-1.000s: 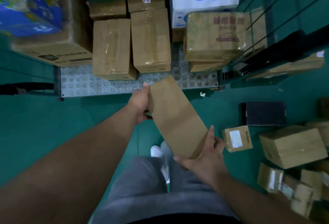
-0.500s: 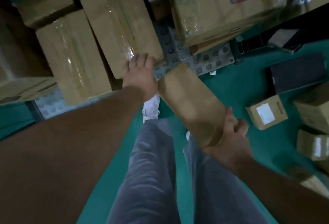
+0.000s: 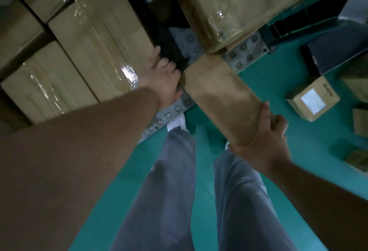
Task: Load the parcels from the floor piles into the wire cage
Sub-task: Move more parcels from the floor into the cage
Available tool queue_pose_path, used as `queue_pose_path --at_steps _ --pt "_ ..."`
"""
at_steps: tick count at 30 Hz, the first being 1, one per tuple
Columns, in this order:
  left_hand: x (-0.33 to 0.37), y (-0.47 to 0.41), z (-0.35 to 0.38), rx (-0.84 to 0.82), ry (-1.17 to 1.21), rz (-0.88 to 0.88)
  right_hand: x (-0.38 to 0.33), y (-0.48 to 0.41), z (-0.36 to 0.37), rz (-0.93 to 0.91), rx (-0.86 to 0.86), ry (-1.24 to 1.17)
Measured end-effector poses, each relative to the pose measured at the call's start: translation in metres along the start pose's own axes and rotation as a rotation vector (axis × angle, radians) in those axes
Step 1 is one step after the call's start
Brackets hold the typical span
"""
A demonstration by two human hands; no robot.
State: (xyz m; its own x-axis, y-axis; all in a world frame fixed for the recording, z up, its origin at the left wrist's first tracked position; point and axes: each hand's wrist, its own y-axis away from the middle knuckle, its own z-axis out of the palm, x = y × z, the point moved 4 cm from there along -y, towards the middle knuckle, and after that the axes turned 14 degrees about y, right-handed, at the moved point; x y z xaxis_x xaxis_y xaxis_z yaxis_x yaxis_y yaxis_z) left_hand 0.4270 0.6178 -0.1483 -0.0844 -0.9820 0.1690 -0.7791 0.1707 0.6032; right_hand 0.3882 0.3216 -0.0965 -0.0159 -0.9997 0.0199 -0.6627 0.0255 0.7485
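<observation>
The green painted floor [image 3: 203,201] fills the lower half of the view, and the loose goods waiting to be loaded lie on it at the right. Above it runs the wire cage's grey studded base plate [image 3: 245,51]. On the plate's left side stand tall tape-sealed cardboard cartons [image 3: 99,37], packed close side by side, probably to save room. On the right a large film-wrapped brown carton [image 3: 229,5] overhangs the plate. Between these two masses a dark gap is open, and the flat oblong brown cardboard parcel [image 3: 225,97] points into it. Its far end is over the plate's edge and its near end is over the floor, so it is at the cage mouth and not yet set down. Its long, slanted attitude seems chosen to slide it narrow-end first into that gap. The right hand [image 3: 264,143] clasps the near end, with fingers wrapped over the top edge and the palm beneath, placed to carry and push. The left hand [image 3: 165,79] lies at the parcel's far left corner beside the taped cartons. Its fingers are stretched nearly straight toward the gap, so it looks to be guiding rather than clasping. On the floor to the right sit a black rectangular box [image 3: 338,51] and a small cardboard box with a white label [image 3: 312,101].
</observation>
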Motion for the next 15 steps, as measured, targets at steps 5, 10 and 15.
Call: queue_pose_path --at_steps 5,10,15 --pt "-0.020 0.017 0.017 0.110 0.132 -0.144 -0.025 -0.010 0.007 0.036 -0.004 -0.109" --pt "-0.035 0.030 0.019 0.155 0.352 -0.224 -0.089 -0.046 0.007 0.017 0.012 -0.222" --pt "-0.079 0.069 0.027 0.423 0.553 -0.547 -0.148 -0.082 0.001 0.007 0.024 -0.377"
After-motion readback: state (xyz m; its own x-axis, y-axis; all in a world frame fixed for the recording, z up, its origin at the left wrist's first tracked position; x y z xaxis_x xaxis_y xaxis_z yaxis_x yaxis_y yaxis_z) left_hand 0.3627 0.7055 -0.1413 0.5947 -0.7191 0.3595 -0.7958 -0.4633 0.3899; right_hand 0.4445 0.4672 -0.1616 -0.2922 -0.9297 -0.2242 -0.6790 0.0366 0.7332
